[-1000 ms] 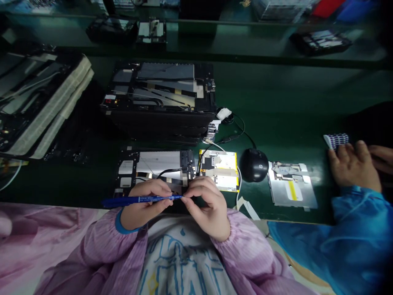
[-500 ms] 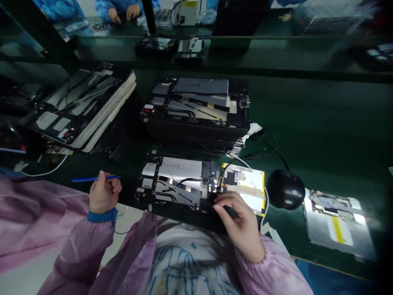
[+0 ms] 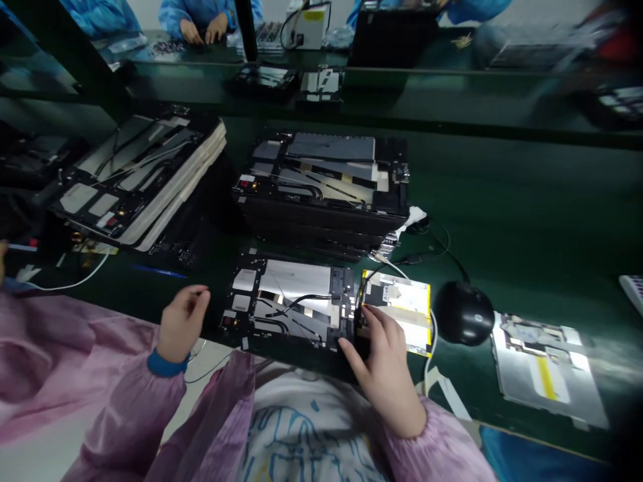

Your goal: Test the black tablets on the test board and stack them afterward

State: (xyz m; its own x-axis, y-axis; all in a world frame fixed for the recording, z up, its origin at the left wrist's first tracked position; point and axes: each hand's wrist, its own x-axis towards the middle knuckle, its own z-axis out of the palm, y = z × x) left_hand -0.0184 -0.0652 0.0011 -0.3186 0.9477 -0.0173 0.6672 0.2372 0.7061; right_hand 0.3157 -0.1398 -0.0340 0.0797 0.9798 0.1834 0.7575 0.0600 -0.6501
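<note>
In front of me lies an opened tablet (image 3: 296,281), its silvery inside, black frame and dark cables showing. My right hand (image 3: 384,355) is at its right end, thumb against the lower right corner and fingers spread over the gap beside a yellow-edged white panel (image 3: 419,291). The thumb and fingers are apart, with nothing seen between them. To the tablet's left, my left hand (image 3: 181,321) hovers near the table edge, fingers loosely curved and holding nothing. A blue pen (image 3: 159,271) lies on the table just beyond it.
Behind the tablet stands a stack of similar devices (image 3: 321,201); another stack (image 3: 135,177) leans at left. A black mouse-like device (image 3: 465,312) and a silvery panel (image 3: 547,375) are at right. A white cable (image 3: 435,328) curves beside the yellow-edged panel. Co-workers' hands (image 3: 203,30) show beyond the shelf.
My left hand has let go of the blue pen, which now lies on the table, and has moved right. My right hand has spread, its thumb now at the tablet's corner.
</note>
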